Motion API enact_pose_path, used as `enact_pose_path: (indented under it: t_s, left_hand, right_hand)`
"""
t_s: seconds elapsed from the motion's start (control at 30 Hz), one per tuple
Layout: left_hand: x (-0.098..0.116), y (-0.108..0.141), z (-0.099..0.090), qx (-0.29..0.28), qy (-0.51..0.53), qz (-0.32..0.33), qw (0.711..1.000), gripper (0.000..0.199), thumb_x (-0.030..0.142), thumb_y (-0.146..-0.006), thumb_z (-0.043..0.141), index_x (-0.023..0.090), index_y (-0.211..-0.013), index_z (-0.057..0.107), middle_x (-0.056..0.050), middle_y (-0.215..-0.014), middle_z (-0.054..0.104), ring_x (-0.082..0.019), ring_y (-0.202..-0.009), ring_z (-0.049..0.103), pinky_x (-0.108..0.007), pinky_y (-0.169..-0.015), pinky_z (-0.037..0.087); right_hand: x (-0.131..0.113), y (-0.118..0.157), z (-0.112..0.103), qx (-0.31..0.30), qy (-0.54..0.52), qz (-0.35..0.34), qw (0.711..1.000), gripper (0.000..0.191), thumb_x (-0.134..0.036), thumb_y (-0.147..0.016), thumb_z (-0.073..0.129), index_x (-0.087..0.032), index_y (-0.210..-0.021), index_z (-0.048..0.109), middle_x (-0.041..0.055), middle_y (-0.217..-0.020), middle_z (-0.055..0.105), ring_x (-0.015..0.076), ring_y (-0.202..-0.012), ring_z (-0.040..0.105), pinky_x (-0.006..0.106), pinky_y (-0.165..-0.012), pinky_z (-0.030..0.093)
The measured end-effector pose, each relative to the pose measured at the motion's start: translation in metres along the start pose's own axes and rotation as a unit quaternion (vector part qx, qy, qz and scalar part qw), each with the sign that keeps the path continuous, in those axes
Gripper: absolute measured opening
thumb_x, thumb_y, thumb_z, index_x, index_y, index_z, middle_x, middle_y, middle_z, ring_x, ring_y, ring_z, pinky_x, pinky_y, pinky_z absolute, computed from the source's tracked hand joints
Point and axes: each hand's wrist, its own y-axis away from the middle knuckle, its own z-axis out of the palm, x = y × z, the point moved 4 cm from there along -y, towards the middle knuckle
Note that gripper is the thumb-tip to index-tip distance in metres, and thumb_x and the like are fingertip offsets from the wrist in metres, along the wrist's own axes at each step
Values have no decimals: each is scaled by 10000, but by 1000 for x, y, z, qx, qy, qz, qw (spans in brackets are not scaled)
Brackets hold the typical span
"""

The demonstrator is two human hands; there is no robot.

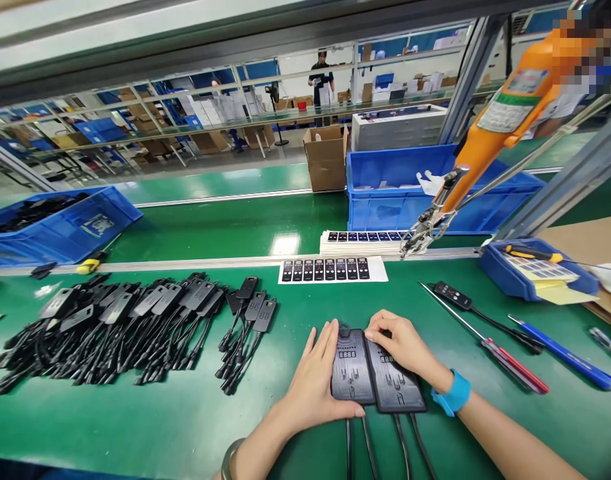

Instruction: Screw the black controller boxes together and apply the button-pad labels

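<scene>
Two black boxes with small digit windows and cables lie side by side on the green table. Against the left box (353, 380) rests my left hand (319, 383), its fingers stretched along the side and the thumb spread across the lower edge. My right hand (402, 343) is over the top of the right box (399, 390), with thumb and index finger pinched near its upper left corner; whatever is between the fingertips is too small to make out. Behind the boxes lies a white sheet of black labels (332, 270).
Many cabled black units (115, 310) lie at the left. Screwdrivers (510, 363), a blue pen-like tool (570, 357) and a small blue bin (510, 277) are at the right. An orange hanging tool (500, 120) reaches down above a label stack (370, 248).
</scene>
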Motion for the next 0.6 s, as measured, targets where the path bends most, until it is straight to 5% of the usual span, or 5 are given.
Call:
enact_pose_path:
  t_s: [0.17,0.33,0.43,0.5,0.6]
  left_hand:
    - [0,-1,2,3,1,14,1000,1367,725,-592,721,207,-1490,-170,-199,-1584,92,-338,-1458,76,-594,-1184,82]
    - [-2,9,-14,1,75,3,997,1239,782,-655,592,234,-1501,-128,-175,-1595,-10,-326,-1460,22,-589,-1172,130]
    - [-13,37,-40,9,24,4,1000,1131,750,-729,558,245,-1510,-85,-160,-1596,-57,-366,-1449,-32,-635,-1143,153]
    - [-22,65,-46,-36,-51,83,995,1135,713,-727,610,235,-1517,-50,-184,-1592,-10,-415,-1438,3,-691,-1116,81]
    - [-42,109,-18,-159,-99,234,954,745,334,-943,497,326,-1512,16,-119,-1589,130,-339,-1433,204,-659,-1130,115]
  right_hand:
    - [13,-8,-10,85,-22,26,996,353,-435,-899,429,-187,-773,647,81,-891,666,214,-854,619,356,-812,475]
    - [27,4,-47,171,-8,78,982,461,-532,-925,318,-202,-684,531,117,-941,676,256,-945,630,411,-881,496]
    - [32,49,-60,165,53,89,981,425,-558,-813,543,-179,-987,623,141,-1067,664,336,-998,617,527,-910,479]
    - [37,90,-58,136,201,55,968,528,-558,-838,523,-188,-1208,588,156,-1265,591,380,-1161,543,594,-1000,411]
    - [48,145,-43,102,433,-39,895,700,-542,-883,474,-238,-1489,296,135,-1493,387,404,-1281,454,639,-990,419]
